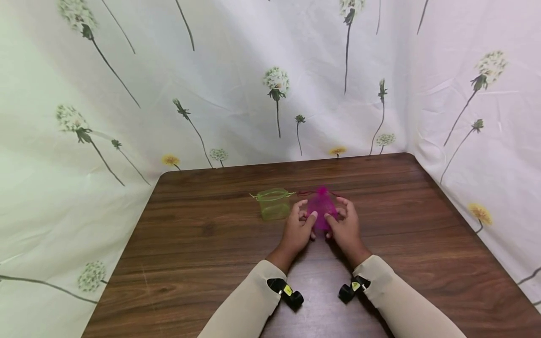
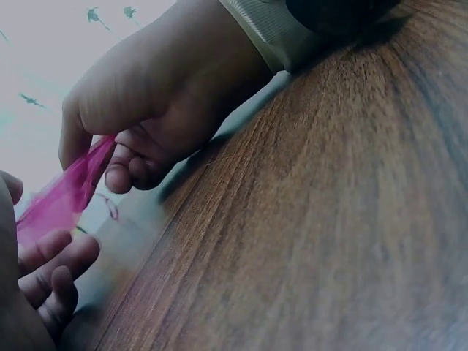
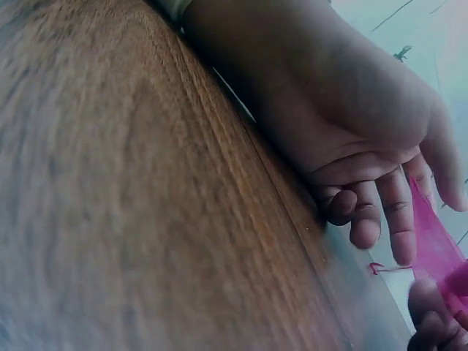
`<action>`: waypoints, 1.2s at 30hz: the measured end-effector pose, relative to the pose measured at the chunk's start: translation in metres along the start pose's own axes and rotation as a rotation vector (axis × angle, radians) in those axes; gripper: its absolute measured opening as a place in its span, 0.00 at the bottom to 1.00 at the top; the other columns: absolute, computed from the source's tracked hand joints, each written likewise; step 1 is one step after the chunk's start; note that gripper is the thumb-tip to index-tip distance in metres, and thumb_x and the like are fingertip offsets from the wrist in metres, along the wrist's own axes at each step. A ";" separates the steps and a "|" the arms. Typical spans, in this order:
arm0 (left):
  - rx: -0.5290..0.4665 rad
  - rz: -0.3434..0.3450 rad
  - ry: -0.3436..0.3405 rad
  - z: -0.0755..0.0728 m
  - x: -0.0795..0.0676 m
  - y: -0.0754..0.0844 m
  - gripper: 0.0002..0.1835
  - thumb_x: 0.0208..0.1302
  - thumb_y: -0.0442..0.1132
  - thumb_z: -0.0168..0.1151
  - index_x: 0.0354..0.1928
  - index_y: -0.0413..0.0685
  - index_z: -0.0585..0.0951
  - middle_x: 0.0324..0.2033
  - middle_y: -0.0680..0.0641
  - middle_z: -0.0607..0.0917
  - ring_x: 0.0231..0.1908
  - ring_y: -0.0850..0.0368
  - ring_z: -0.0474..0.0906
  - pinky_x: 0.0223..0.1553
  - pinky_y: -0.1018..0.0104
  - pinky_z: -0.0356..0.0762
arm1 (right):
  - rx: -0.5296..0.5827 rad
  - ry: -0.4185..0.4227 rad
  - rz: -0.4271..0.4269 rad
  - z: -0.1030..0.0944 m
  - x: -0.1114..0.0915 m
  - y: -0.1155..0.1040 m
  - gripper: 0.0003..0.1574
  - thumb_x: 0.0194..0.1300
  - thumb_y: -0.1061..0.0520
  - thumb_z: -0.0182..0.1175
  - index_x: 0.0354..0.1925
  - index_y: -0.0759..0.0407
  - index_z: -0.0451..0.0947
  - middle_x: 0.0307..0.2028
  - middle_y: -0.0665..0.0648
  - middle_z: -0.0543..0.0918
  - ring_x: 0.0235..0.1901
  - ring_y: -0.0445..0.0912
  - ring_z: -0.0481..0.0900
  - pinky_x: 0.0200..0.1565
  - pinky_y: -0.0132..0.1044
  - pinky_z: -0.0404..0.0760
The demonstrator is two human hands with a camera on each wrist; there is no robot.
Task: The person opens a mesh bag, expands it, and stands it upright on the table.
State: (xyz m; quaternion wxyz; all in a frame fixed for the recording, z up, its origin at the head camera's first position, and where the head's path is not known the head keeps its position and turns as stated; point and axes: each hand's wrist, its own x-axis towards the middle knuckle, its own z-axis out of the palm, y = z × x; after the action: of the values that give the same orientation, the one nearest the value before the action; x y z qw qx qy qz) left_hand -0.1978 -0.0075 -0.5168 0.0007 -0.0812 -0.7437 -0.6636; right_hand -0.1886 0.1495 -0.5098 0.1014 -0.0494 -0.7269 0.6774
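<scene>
Magenta sheer-fabric drawstring pouch (image 1: 321,206), its top gathered, is pinched along its sides by the left hand (image 1: 297,227) and right hand (image 1: 347,228), beside a lime-green sheer drawstring pouch (image 1: 274,209) on the brown wood-grain table (image 1: 198,267). Handling the pouch seems the current step; moving it next probably calls for light, even finger pressure.

Cannot see the magenta pouch (image 1: 321,205) under the thumbs (image 1: 312,218) of left hand (image 1: 297,230) and right hand (image 1: 347,231), nor past the right wrist view's right edge. Cannot follow either sleeve (image 1: 245,305) past the head view's bottom edge.
</scene>
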 end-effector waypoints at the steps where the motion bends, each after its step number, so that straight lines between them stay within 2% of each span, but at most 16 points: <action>1: -0.001 -0.004 0.008 0.000 0.000 0.000 0.28 0.79 0.39 0.64 0.76 0.45 0.71 0.44 0.37 0.87 0.17 0.59 0.80 0.22 0.64 0.84 | 0.007 -0.001 -0.006 0.000 0.000 0.000 0.37 0.71 0.73 0.64 0.74 0.65 0.64 0.43 0.69 0.86 0.15 0.39 0.78 0.19 0.32 0.78; 5: 0.067 0.017 0.032 -0.001 0.000 0.001 0.27 0.77 0.34 0.65 0.74 0.45 0.73 0.46 0.37 0.89 0.26 0.61 0.84 0.29 0.67 0.86 | 0.016 -0.010 -0.034 0.001 -0.001 -0.002 0.39 0.67 0.76 0.65 0.72 0.68 0.65 0.37 0.62 0.87 0.25 0.35 0.84 0.28 0.27 0.83; 8: 0.122 0.055 0.026 -0.002 0.000 0.003 0.29 0.72 0.28 0.66 0.73 0.45 0.75 0.47 0.36 0.89 0.31 0.61 0.82 0.33 0.71 0.83 | 0.017 -0.001 -0.051 0.001 -0.002 -0.004 0.34 0.71 0.72 0.64 0.71 0.70 0.66 0.35 0.58 0.86 0.30 0.34 0.83 0.32 0.26 0.83; 12: 0.148 0.099 -0.028 -0.004 0.001 0.002 0.34 0.67 0.25 0.67 0.74 0.43 0.72 0.44 0.36 0.89 0.30 0.62 0.79 0.33 0.73 0.79 | 0.015 0.066 -0.071 -0.002 0.000 -0.003 0.27 0.80 0.63 0.60 0.72 0.68 0.70 0.33 0.54 0.86 0.28 0.36 0.81 0.29 0.28 0.80; 16: 0.146 0.126 -0.106 -0.005 0.002 -0.001 0.41 0.64 0.24 0.66 0.79 0.39 0.64 0.39 0.37 0.88 0.30 0.65 0.77 0.33 0.76 0.75 | 0.010 0.122 -0.106 -0.005 0.003 0.002 0.26 0.82 0.60 0.58 0.73 0.65 0.75 0.25 0.53 0.82 0.21 0.35 0.77 0.24 0.28 0.77; 19: 0.126 0.128 -0.165 -0.005 0.003 -0.003 0.44 0.64 0.23 0.64 0.82 0.38 0.59 0.39 0.36 0.87 0.28 0.66 0.75 0.33 0.76 0.74 | 0.007 0.133 -0.149 -0.007 0.004 0.004 0.21 0.82 0.61 0.59 0.67 0.66 0.80 0.22 0.59 0.81 0.16 0.35 0.75 0.20 0.28 0.75; 24: 0.117 0.100 -0.215 -0.005 0.002 -0.003 0.46 0.65 0.24 0.64 0.83 0.41 0.57 0.40 0.38 0.85 0.25 0.64 0.72 0.32 0.75 0.72 | -0.015 0.134 -0.194 -0.007 0.003 0.005 0.13 0.80 0.63 0.62 0.55 0.68 0.87 0.36 0.74 0.89 0.22 0.35 0.81 0.24 0.27 0.81; 27: 0.110 0.081 -0.213 -0.005 0.000 -0.002 0.44 0.70 0.29 0.65 0.83 0.42 0.57 0.41 0.37 0.87 0.27 0.63 0.75 0.32 0.73 0.75 | -0.044 0.136 -0.203 -0.006 0.002 0.005 0.11 0.78 0.63 0.64 0.51 0.68 0.89 0.41 0.75 0.90 0.26 0.33 0.82 0.27 0.24 0.80; 31: 0.111 0.069 -0.188 -0.004 -0.001 -0.001 0.36 0.79 0.40 0.63 0.83 0.44 0.61 0.43 0.36 0.90 0.36 0.59 0.84 0.39 0.68 0.82 | -0.067 0.101 -0.208 -0.005 0.000 0.004 0.09 0.77 0.63 0.66 0.47 0.68 0.90 0.40 0.73 0.92 0.30 0.34 0.85 0.31 0.23 0.82; 36: 0.177 0.134 -0.113 -0.004 0.001 -0.001 0.26 0.86 0.45 0.54 0.77 0.43 0.72 0.42 0.37 0.92 0.42 0.54 0.87 0.48 0.63 0.83 | -0.103 0.055 -0.230 -0.003 -0.001 0.003 0.07 0.76 0.65 0.67 0.46 0.67 0.91 0.38 0.72 0.92 0.28 0.34 0.84 0.30 0.24 0.82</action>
State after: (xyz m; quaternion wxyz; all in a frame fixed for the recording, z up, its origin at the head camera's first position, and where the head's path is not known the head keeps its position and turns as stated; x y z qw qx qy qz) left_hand -0.1998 -0.0117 -0.5176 0.0104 -0.1677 -0.7910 -0.5883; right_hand -0.1873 0.1524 -0.5131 0.1958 0.0106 -0.7587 0.6212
